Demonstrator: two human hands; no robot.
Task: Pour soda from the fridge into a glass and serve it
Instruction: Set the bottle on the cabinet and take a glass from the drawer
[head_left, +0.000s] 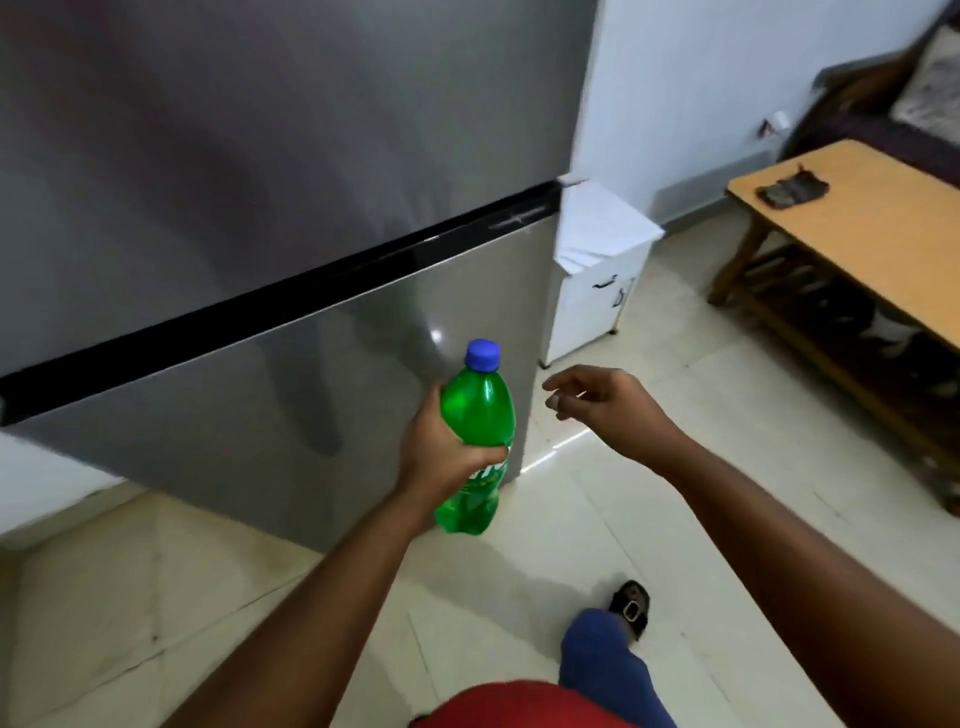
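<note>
My left hand (441, 449) grips a green soda bottle (478, 410) with a blue cap around its middle, holding it upright in front of the lower corner of a grey two-door fridge (260, 234). Both fridge doors look closed. To the right of the bottle, apart from it, my right hand (602, 402) hovers with loosely spread fingers and holds nothing. No glass is in view.
A small white cabinet (592, 306) with paper on top stands right of the fridge. A wooden table (857, 249) with a dark rag on it fills the right side, a sofa behind it. My leg and sandal (631, 610) are on the tiled floor below.
</note>
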